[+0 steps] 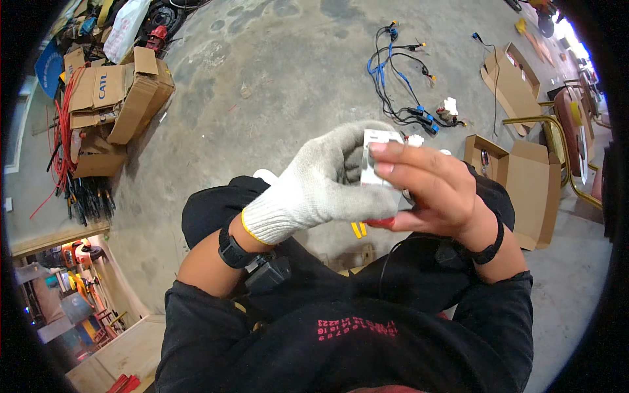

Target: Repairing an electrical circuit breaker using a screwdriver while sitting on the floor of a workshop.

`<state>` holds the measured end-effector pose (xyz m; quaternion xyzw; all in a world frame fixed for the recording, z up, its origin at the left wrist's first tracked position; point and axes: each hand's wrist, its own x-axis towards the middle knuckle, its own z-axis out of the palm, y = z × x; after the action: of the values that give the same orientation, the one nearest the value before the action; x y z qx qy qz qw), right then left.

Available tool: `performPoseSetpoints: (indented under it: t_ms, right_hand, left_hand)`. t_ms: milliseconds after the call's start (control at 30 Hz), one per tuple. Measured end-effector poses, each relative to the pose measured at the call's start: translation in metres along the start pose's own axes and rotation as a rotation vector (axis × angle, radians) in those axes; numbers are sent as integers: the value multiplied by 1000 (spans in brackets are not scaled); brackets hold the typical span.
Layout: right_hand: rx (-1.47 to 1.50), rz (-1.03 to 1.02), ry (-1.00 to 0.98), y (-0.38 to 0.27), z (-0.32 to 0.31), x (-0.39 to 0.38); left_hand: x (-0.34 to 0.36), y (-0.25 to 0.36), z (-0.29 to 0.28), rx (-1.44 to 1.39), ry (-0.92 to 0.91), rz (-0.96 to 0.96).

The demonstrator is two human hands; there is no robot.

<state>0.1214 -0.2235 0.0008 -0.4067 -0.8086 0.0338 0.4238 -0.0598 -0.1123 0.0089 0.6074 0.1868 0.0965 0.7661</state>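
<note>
My left hand (314, 180) wears a whitish knit glove with a yellow cuff edge. Its fingers curl around the left side of a small white block-shaped part (369, 173), held above my lap. My bare right hand (436, 187) closes on the same part from the right, two fingertips lying on its upper face. Below the hands shows a red piece (381, 223) by the right thumb; what it belongs to is hidden. Two yellow prongs or handles (358, 229) lie lower, between my legs. The part's underside is covered by my hands.
On the concrete floor ahead lies a bundle of black and blue cables (393, 72) beside a small white part (448, 108). Open cardboard boxes (534, 187) stand at the right near a chair (570, 124). At left are a torn carton (105, 98) and red cable coils (63, 131).
</note>
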Motion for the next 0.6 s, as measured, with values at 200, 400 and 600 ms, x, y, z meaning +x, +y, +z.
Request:
performPoseSetpoints:
  t_ms: [200, 400, 600]
  right_hand:
    - [426, 461, 226, 4, 8, -11]
    - [278, 522, -62, 3, -8, -7]
    - [346, 613, -130, -3, -7, -9]
  left_hand:
    - [-1, -12, -2, -124, 80, 203]
    - [2, -20, -3, 15, -8, 322]
    - [-5, -18, 2, -191, -58, 139]
